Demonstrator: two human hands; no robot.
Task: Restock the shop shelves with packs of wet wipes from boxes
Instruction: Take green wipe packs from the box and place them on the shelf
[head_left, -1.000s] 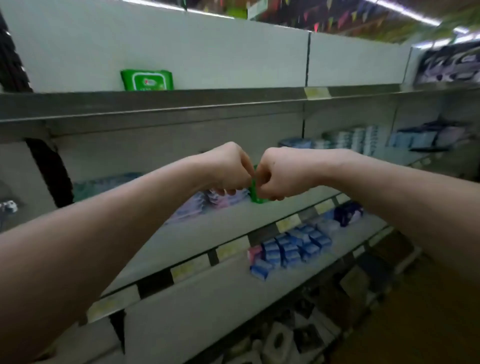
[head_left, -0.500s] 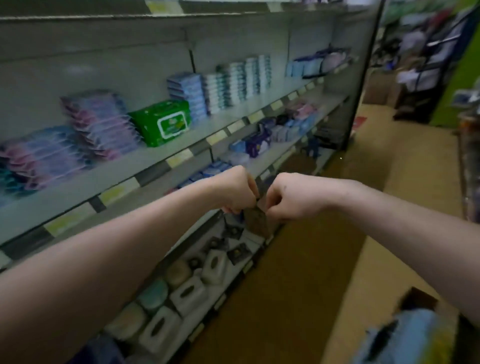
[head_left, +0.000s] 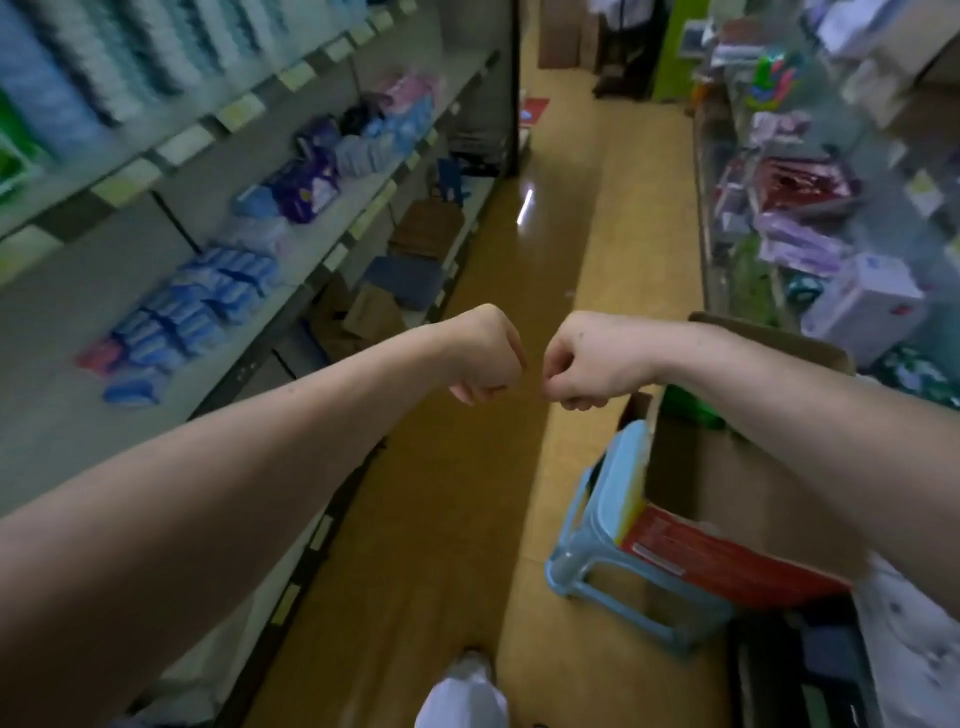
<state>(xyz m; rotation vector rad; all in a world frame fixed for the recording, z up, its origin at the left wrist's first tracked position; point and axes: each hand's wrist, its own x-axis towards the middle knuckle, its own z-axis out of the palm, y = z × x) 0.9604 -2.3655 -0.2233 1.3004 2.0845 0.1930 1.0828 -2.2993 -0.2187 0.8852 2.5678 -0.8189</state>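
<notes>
My left hand (head_left: 485, 356) and my right hand (head_left: 582, 361) are both held out in front of me as fists, knuckles almost touching, over the aisle floor. Neither holds anything. An open cardboard box (head_left: 737, 467) stands on a light blue plastic stool (head_left: 613, 525) at the right, under my right forearm; something green (head_left: 685, 408) shows inside it. At the far left edge a green pack of wet wipes (head_left: 10, 156) sits on an upper shelf (head_left: 156, 156), blurred.
Shelving runs along the left with blue and purple packs (head_left: 208, 291) and brown items lower down. Another rack of goods (head_left: 831, 208) lines the right side. The yellow-brown aisle floor (head_left: 467, 519) lies between them. A white shoe (head_left: 467, 691) shows at the bottom.
The view has swung right and down, from the shelves to the aisle and the box on the stool. Both fists stay together, empty.
</notes>
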